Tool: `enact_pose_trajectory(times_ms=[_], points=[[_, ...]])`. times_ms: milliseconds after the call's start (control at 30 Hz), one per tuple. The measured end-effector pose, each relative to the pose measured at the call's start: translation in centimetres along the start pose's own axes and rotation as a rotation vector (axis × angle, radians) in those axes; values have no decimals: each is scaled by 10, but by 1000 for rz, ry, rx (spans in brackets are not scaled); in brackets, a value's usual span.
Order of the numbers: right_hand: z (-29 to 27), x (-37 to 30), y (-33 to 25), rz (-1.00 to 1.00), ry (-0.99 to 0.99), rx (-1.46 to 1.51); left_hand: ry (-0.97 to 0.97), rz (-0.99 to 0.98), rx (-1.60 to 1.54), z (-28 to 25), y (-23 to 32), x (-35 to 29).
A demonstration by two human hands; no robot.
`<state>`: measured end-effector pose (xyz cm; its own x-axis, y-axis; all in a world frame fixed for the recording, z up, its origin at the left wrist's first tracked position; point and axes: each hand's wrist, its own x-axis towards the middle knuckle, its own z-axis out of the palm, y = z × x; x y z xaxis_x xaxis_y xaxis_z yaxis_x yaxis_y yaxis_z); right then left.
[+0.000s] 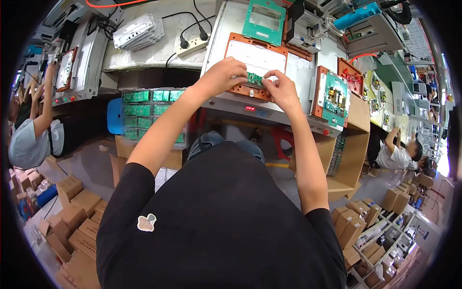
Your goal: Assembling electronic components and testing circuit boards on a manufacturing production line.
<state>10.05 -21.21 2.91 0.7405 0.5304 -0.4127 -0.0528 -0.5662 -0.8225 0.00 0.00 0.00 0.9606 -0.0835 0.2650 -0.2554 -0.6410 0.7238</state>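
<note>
A small green circuit board point(254, 79) is between my two hands, over the front edge of an orange-brown fixture frame point(234, 37) with a white panel point(257, 57) inside it. My left hand point(222, 76) has its fingers closed on the board's left end. The thumb and index finger of my right hand point(282, 90) pinch the right end. Part of the board is hidden by my fingers. Below the fixture runs the front of a light grey machine point(231, 107) with a small lit red display point(250, 108).
Trays of green boards point(153, 110) stand at the left, beside a blue chair back point(115, 116). A green plate point(263, 19) lies behind the fixture. To the right sit a loaded green fixture point(335, 98) and a cardboard box point(355, 139). Other people work at both sides.
</note>
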Motion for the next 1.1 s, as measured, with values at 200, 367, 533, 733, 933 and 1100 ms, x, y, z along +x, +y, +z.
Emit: enact_pose_trajectory(times_ms=[200,367,533,733,933,1100], points=[[-13,3,-10,-187,75,-340,116,104,138,6,12,-2],[-48,57,-24,-603,339,-323,429,-151,91,47,61,-31],[-75,192,-63,-776,388,-633,553,-260,230,99,77,-39],[-141,269,-79,-619,246,-883,736,-170,242,116,81,-11],[-118,51,-92,-1107,284,-345,894,-211,221,127,79,6],[-66,-9,-9,-1253,259,-552,898,-219,178,129,77,-1]])
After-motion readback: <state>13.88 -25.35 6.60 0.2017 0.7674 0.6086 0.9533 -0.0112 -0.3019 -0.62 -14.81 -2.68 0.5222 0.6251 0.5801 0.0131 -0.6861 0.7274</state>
